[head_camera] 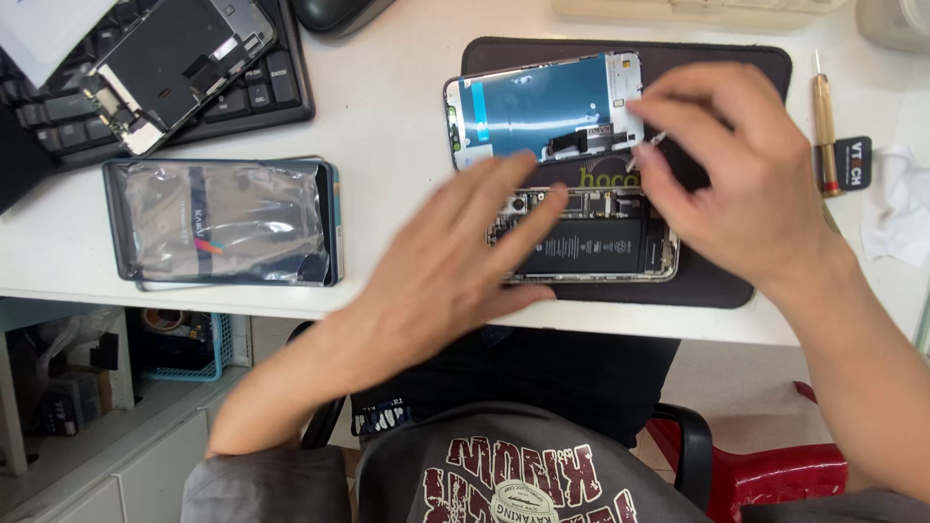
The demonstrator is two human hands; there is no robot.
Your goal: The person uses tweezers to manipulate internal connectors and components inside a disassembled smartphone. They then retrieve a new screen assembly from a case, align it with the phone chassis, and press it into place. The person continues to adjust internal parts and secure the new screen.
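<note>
Head view: our left hand lies flat, fingers spread, pressing on the left end of the opened phone body, nothing clasped in it. The phone body sits on the dark work mat near the front edge of the white table, battery and boards exposed. Our right hand is bunched above the phone's right end, fingertips pinched together at the flex area where the lifted screen panel meets the body; whether it pinches a small part or tool we cannot tell, it's blurred. The screen panel lies face down just behind the body, touching it along the long edge, blue film on its back. Right of the mat: a yellow-handled screwdriver and a crumpled white tissue. Left of the mat: a flat box in crinkled clear wrap. Behind that, a black keyboard with another loose screen assembly resting on it.
</note>
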